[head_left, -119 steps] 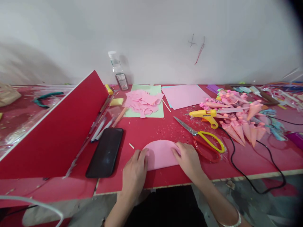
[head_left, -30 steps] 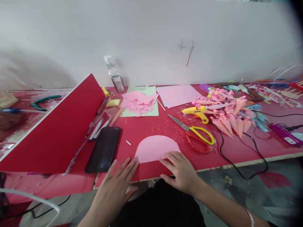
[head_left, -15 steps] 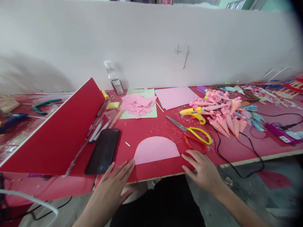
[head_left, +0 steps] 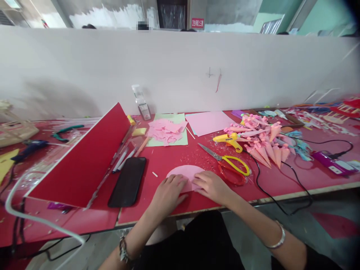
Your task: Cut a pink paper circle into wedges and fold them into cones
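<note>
Left hand (head_left: pixel 168 192) and right hand (head_left: pixel 211 186) lie flat, fingers spread, gripping nothing, pressing the pink half-round paper sheet (head_left: pixel 185 171). Advice: keep pressure even, edges aligned.

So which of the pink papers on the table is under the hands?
The pink half-round sheet near the table's front edge: the left hand and right hand rest on it. The pink rectangle and scraps lie untouched farther back.
</note>
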`<action>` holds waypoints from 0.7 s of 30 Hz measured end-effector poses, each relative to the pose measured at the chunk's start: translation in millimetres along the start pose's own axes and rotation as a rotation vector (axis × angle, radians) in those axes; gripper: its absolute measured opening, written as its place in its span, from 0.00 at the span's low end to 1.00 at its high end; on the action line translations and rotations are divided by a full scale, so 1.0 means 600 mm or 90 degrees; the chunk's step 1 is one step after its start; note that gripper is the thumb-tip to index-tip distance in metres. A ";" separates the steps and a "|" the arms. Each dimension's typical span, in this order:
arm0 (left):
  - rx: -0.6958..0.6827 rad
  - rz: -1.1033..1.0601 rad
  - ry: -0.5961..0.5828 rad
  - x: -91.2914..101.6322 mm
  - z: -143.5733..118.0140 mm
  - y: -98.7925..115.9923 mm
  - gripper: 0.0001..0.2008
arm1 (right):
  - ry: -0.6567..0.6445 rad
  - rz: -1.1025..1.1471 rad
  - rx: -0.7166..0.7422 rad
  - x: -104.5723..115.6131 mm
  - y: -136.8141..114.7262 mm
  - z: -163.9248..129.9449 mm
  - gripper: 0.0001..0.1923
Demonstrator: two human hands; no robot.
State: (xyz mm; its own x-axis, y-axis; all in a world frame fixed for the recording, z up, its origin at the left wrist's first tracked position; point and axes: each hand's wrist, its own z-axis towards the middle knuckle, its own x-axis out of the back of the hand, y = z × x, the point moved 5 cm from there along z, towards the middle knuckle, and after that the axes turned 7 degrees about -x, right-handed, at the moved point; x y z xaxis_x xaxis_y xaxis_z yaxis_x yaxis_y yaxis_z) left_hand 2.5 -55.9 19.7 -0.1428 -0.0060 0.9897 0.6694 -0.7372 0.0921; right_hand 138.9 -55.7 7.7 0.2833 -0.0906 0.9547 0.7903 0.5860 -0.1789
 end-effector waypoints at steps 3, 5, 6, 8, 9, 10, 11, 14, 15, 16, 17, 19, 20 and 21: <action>-0.026 0.043 -0.013 0.003 0.008 0.001 0.09 | 0.024 -0.074 0.081 -0.001 -0.006 0.005 0.11; -0.042 0.084 -0.029 0.014 0.015 0.003 0.08 | 0.056 -0.089 0.080 0.012 -0.007 0.013 0.11; -0.046 0.103 -0.035 0.022 0.020 0.004 0.10 | 0.081 -0.090 0.067 0.023 -0.007 0.019 0.11; -0.060 0.126 -0.041 0.043 0.032 0.008 0.11 | 0.130 -0.088 0.051 0.049 -0.011 0.031 0.11; -0.072 0.127 -0.042 0.055 0.039 0.011 0.11 | 0.149 -0.086 0.053 0.063 -0.015 0.037 0.10; -0.086 0.125 -0.041 0.066 0.044 0.014 0.11 | 0.163 -0.081 0.062 0.076 -0.019 0.043 0.10; -0.100 0.122 -0.037 0.078 0.049 0.016 0.11 | 0.171 -0.075 0.072 0.088 -0.023 0.047 0.10; -0.114 0.106 -0.023 0.109 0.049 0.016 0.13 | 0.170 -0.049 0.086 0.113 -0.024 0.054 0.10; -0.114 0.100 -0.025 0.116 0.045 0.013 0.13 | 0.166 -0.039 0.083 0.117 -0.019 0.053 0.10; -0.112 0.094 -0.031 0.121 0.039 0.008 0.14 | 0.163 -0.029 0.078 0.120 -0.010 0.051 0.10; -0.107 0.088 -0.040 0.124 0.032 0.003 0.15 | 0.163 -0.017 0.072 0.122 0.002 0.048 0.09; -0.083 0.073 -0.059 0.126 0.016 -0.011 0.16 | 0.178 0.012 0.042 0.125 0.032 0.040 0.09; -0.063 0.060 -0.065 0.126 0.008 -0.018 0.17 | 0.192 0.029 0.020 0.127 0.047 0.036 0.08; -0.044 0.046 -0.070 0.124 0.002 -0.025 0.18 | 0.214 0.045 -0.012 0.130 0.061 0.032 0.08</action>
State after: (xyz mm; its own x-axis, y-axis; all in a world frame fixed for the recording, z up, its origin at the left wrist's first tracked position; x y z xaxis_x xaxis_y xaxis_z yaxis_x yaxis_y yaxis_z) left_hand -17.5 -44.5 92.3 -0.0133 0.0103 0.9999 0.6226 -0.7824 0.0163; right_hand 179.3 -25.6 80.2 0.4986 -0.3120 0.8088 0.7709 0.5861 -0.2492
